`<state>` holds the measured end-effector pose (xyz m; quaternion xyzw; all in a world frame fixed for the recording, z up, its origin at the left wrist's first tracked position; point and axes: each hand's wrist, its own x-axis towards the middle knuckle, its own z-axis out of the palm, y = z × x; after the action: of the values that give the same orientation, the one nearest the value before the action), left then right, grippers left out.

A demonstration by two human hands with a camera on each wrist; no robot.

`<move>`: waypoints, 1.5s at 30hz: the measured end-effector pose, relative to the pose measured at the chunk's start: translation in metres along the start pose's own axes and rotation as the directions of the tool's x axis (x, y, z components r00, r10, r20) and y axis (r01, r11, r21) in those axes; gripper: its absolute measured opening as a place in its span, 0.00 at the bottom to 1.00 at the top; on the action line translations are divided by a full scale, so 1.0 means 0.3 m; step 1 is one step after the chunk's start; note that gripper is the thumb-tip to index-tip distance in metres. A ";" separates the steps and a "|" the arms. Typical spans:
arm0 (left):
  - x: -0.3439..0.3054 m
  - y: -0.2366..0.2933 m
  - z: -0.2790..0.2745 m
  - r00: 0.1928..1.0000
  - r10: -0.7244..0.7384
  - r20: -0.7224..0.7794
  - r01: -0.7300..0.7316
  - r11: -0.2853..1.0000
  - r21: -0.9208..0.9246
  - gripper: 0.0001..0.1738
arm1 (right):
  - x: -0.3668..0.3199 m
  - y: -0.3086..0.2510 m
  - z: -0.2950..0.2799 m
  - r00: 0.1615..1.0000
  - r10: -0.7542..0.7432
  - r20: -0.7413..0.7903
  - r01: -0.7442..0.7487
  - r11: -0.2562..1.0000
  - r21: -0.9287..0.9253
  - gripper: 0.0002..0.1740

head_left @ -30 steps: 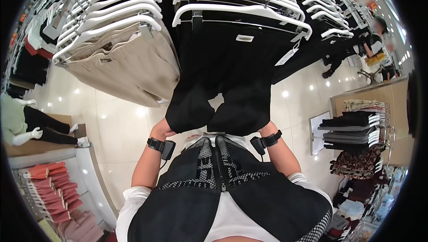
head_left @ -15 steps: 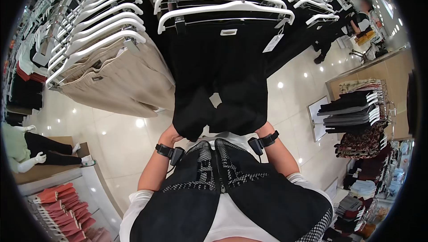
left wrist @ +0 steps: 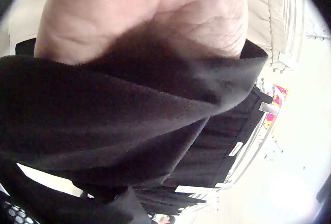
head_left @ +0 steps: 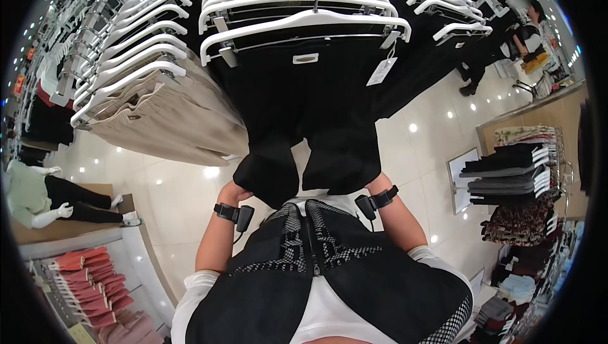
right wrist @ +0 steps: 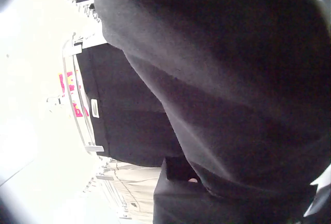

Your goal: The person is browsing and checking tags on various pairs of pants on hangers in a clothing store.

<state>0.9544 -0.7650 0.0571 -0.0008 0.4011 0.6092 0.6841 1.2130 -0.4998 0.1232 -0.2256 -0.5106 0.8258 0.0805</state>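
Black trousers [head_left: 282,97] hang by clips from a white hanger [head_left: 316,19], a white price tag [head_left: 382,71] at one side. Both legs are raised toward me, their hems apart. At the left leg's hem is my left hand [head_left: 233,193]; in the left wrist view its palm [left wrist: 155,22] shows and black cloth covers the fingers. My right hand [head_left: 378,183] sits at the other hem, mostly behind the cloth. The right wrist view has the black leg fabric [right wrist: 222,79] filling most of it. I cannot tell how the hidden fingers lie.
Beige trousers [head_left: 171,116] hang on the left, and more black trousers [head_left: 415,68] on the right. A mannequin [head_left: 38,192] stands by a rack of pink clothes [head_left: 95,287]. Dark clothes [head_left: 503,176] hang at right. Further back is a person [head_left: 529,33].
My left hand has moved slightly left since half a second ago, and the gap between the two trouser legs has widened. The hanging rack sits further left in the head view than a second ago.
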 end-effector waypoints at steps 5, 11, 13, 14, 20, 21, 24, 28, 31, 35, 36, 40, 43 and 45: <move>0.007 -0.019 0.095 0.994 0.070 -0.083 -0.074 0.996 -0.044 0.23 | 0.040 -0.026 -0.120 0.994 0.071 0.080 -0.087 0.972 0.217 0.29; 0.090 -0.082 0.244 0.974 0.184 -0.130 -0.198 0.974 -0.107 0.24 | 0.070 -0.083 -0.294 0.970 0.152 0.191 -0.219 0.886 0.408 0.28; 0.117 -0.111 0.292 0.968 0.217 -0.129 -0.237 0.958 -0.164 0.24 | 0.081 -0.113 -0.340 0.959 0.160 0.235 -0.249 0.870 0.425 0.28; 0.125 -0.126 0.313 0.964 0.238 -0.122 -0.257 0.948 -0.187 0.24 | 0.085 -0.125 -0.357 0.955 0.152 0.256 -0.251 0.874 0.417 0.28; 0.118 -0.226 0.487 0.903 0.393 -0.174 -0.428 0.861 -0.274 0.26 | 0.145 -0.234 -0.414 0.817 -0.085 0.571 0.216 0.962 -0.166 0.23; 0.126 -0.244 0.495 0.891 0.400 -0.216 -0.446 0.860 -0.248 0.26 | 0.153 -0.247 -0.413 0.785 -0.092 0.612 0.331 0.898 -0.289 0.23; 0.156 -0.268 0.508 0.874 0.380 -0.302 -0.452 0.863 -0.223 0.27 | 0.176 -0.229 -0.391 0.837 0.054 0.545 -0.045 0.999 -0.030 0.20; 0.154 -0.296 0.498 0.837 0.371 -0.403 -0.474 0.859 -0.194 0.28 | 0.224 -0.106 -0.434 0.780 0.203 0.591 -0.004 0.948 -0.319 0.20; 0.132 -0.292 0.506 0.822 0.359 -0.441 -0.468 0.868 -0.164 0.26 | 0.261 -0.062 -0.438 0.730 0.301 0.614 -0.131 0.943 -0.307 0.21; 0.154 -0.299 0.456 0.826 0.329 -0.458 -0.407 0.910 -0.078 0.27 | 0.282 -0.144 -0.380 0.737 0.337 0.587 0.266 0.653 -0.709 0.21; 0.166 -0.290 0.456 0.825 0.346 -0.446 -0.406 0.913 -0.042 0.27 | 0.284 -0.167 -0.360 0.740 0.339 0.580 0.358 0.532 -0.768 0.21; 0.189 -0.249 0.438 0.741 0.494 -0.456 -0.385 0.868 0.315 0.29 | 0.288 -0.242 -0.219 0.762 0.325 0.560 0.608 -0.062 -0.791 0.22; 0.194 -0.249 0.362 0.740 0.457 -0.494 -0.223 0.859 0.462 0.24 | 0.320 -0.127 -0.237 0.777 0.308 0.549 0.629 -0.377 -0.680 0.22; 0.179 -0.259 0.254 0.827 0.243 -0.507 -0.016 0.912 0.411 0.20 | 0.366 0.161 -0.489 0.788 -0.152 0.597 0.607 0.031 -0.794 0.22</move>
<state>1.0575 -0.7029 0.0414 -0.0114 0.6917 0.5369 0.4829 1.1872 -0.3640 -0.0065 0.0778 -0.9599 0.2656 0.0459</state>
